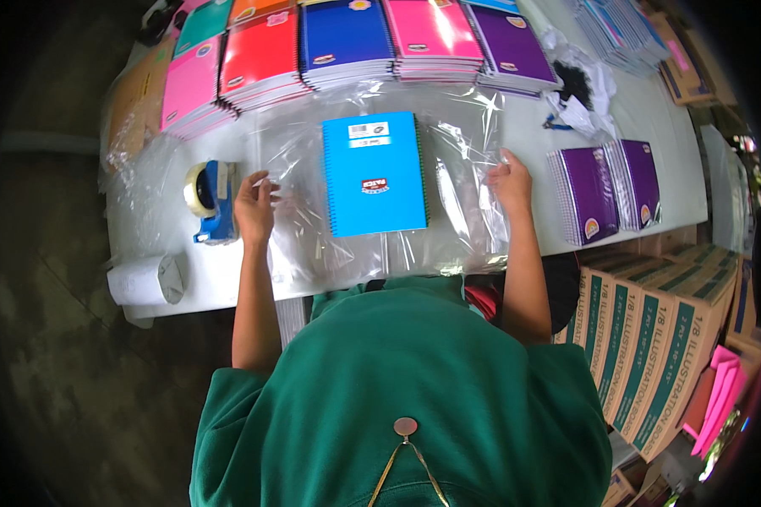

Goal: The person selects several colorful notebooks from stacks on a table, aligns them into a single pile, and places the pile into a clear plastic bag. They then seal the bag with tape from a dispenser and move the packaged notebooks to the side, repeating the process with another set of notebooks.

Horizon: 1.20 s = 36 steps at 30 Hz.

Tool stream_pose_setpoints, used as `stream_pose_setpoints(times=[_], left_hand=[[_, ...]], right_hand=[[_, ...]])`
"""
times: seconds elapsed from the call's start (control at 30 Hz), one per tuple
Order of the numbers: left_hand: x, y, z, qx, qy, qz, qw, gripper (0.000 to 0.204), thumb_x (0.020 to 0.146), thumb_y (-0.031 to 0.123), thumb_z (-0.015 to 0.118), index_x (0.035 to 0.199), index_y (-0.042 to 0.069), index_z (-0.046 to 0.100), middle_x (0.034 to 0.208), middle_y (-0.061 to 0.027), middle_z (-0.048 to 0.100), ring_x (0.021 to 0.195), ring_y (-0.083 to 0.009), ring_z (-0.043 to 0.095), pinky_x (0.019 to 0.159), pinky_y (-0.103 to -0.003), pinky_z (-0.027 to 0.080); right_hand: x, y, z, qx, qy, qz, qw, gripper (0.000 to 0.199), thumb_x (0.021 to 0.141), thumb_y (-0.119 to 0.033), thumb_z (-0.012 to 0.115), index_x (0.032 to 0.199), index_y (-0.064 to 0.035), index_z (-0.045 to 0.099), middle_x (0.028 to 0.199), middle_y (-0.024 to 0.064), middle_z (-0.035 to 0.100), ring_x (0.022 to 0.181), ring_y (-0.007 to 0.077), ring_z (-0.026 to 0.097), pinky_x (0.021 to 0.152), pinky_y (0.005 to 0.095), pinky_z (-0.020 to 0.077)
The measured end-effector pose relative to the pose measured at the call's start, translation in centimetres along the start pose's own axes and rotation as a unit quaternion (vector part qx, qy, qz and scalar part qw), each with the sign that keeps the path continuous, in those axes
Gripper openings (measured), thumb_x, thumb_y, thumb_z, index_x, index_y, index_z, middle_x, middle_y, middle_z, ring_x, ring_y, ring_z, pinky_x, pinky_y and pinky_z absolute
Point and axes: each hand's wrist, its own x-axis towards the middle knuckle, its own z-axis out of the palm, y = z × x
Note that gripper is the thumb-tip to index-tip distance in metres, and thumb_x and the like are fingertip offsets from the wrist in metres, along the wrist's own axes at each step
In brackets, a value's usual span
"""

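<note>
A light-blue spiral notebook (pixel 380 198) lies on a clear plastic sheet (pixel 457 228) spread over the table in front of me. At the sheet's left side is my left hand (pixel 256 207), its fingers loosely bent and apart, with nothing visibly held. My right hand (pixel 511 182) pinches the sheet's right edge between thumb and fingers. Just left of my left hand stands a blue tape dispenser (pixel 220 203) with a roll of tape on it. The notebook is untouched by either hand.
Stacks of coloured spiral notebooks (pixel 347 42) line the far side of the white table (pixel 203 283). Purple wrapped notebooks (pixel 588 194) lie at the right, below crumpled plastic (pixel 596 110). A white roll (pixel 146 280) sits at the near left corner. Cardboard boxes (pixel 651 338) stand right of me.
</note>
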Motion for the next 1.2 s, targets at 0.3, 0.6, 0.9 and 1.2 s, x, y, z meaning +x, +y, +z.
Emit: stream_pose_setpoints(times=[0.3,0.6,0.9,1.2], left_hand=[[-1.7,5.5,-1.1,0.08,-0.247,-0.096,0.961,0.035,0.084,0.028,0.065,0.093,-0.006,0.059,0.081,-0.0101,0.065,0.063,-0.0132,0.06,0.053,-0.023,0.043],[-1.9,6.6,4.7,0.007,-0.256,0.142,0.956,0.023,0.082,0.018,0.064,0.065,0.003,0.06,0.128,-0.0128,0.044,0.127,-0.0296,0.034,0.101,-0.041,0.03],[-2.7,6.5,8.3,-0.147,-0.239,0.108,0.954,0.03,0.086,0.015,0.059,0.058,0.006,0.05,0.146,-0.0168,0.025,0.133,-0.0202,0.023,0.106,-0.04,0.02],[-6.6,5.0,13.1,0.262,-0.209,0.275,0.901,0.037,0.076,0.009,0.056,0.112,0.003,0.052,0.146,-0.024,0.016,0.137,-0.0374,0.01,0.111,-0.046,0.006]], right_hand=[[-2.2,-4.4,0.2,0.25,-0.034,-0.044,0.967,0.026,0.086,-0.011,0.056,0.108,0.0031,0.052,0.08,0.0123,0.064,0.063,0.0197,0.064,0.055,0.028,0.0515],[-4.3,-10.1,-1.6,-0.108,-0.194,-0.042,0.974,0.03,0.082,-0.025,0.063,0.085,0.0049,0.064,0.068,0.0111,0.063,0.053,0.013,0.059,0.05,0.0251,0.044],[-3.4,-4.5,7.3,0.212,-0.193,-0.231,0.93,0.026,0.081,-0.018,0.061,0.068,0.0036,0.056,0.139,0.0162,0.036,0.096,0.0133,0.053,0.093,0.0324,0.0348],[-8.1,-5.4,11.8,0.148,-0.178,-0.299,0.926,0.03,0.085,-0.024,0.056,0.067,-0.0002,0.055,0.146,0.0206,0.019,0.137,0.0391,0.01,0.109,0.0493,-0.0022]])
